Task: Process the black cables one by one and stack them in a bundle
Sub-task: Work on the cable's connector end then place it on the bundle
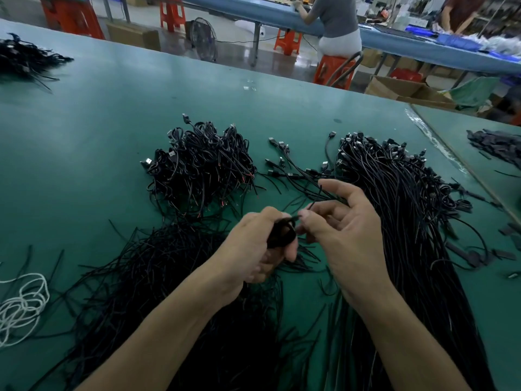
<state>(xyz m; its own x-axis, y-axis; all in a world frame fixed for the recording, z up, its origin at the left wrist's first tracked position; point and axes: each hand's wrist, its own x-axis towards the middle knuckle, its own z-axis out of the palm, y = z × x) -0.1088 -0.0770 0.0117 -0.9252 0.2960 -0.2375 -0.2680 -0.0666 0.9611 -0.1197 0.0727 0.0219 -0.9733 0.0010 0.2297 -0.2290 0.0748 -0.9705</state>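
My left hand (253,246) grips a small coil of black cable (282,232) above the green table (98,131). My right hand (344,232) pinches the free end of that same cable right beside the coil, with the other fingers spread loosely. Behind my hands lies a heap of coiled black cables (203,165) with bare wire ends. A long bundle of straight black cables (400,210) with USB plugs at the far end runs down the right side. Loose black cut pieces (158,272) spread under my left forearm.
A tangle of white cord (22,306) lies at the left edge. Another black cable pile (22,59) sits far left, and dark flat pieces (496,145) at the right. People work at a blue bench (423,49) beyond, with red stools nearby.
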